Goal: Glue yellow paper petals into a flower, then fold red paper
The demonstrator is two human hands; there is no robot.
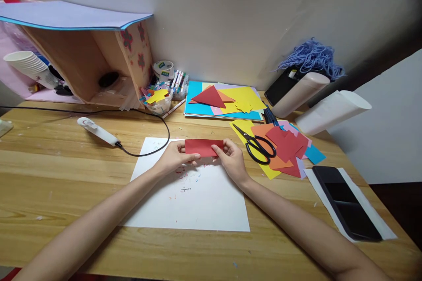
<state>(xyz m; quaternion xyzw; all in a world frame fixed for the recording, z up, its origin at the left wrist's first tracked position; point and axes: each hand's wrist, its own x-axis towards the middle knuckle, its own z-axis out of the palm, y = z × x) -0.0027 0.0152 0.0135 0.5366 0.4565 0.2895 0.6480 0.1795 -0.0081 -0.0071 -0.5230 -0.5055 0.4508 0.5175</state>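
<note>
A red paper rectangle is held level between both hands above a white sheet marked with small coloured smudges. My left hand grips its left end, thumb along the lower edge. On the right end, my right hand pinches the paper with its thumb on the front face. Just to the right of that hand lie black-handled scissors, blades partly apart, on a yellow sheet. Scraps of red paper are heaped beside them.
A stack of coloured paper is at the back. A cup of scraps and markers stand by the decorated box. A glue gun with black cord lies left; a phone lies right. Paper rolls lean at the back right.
</note>
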